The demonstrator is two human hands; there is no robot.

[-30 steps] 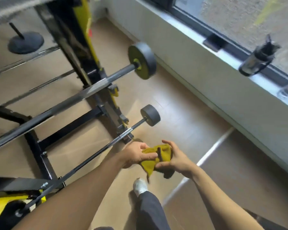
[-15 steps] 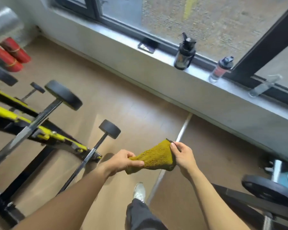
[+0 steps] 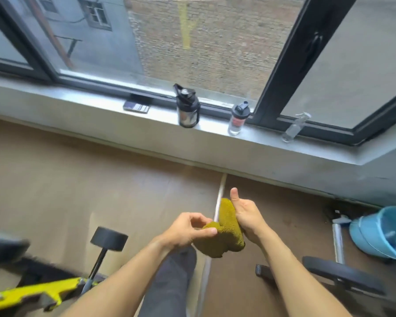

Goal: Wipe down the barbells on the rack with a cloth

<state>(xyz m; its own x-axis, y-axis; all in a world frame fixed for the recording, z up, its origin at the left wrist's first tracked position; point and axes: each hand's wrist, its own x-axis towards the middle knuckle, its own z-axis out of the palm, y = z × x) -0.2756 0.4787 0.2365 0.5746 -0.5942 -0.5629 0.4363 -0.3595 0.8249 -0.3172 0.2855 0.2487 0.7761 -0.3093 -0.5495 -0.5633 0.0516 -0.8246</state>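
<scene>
Gym floor below a window sill [image 3: 96,104]; both hands at mid-frame, clear of any bar. Left hand [image 3: 188,228] pinches one corner of the cloth [image 3: 222,234]; right hand [image 3: 246,213] clasps the opposite edge, thumb up. Cloth: soft, light terry, limp, folds readily; best bunched in the palm to wrap a shaft. Barbell [image 3: 101,255] on the yellow rack [image 3: 32,291], lower left, likely heavy, stiff, untouched.
</scene>
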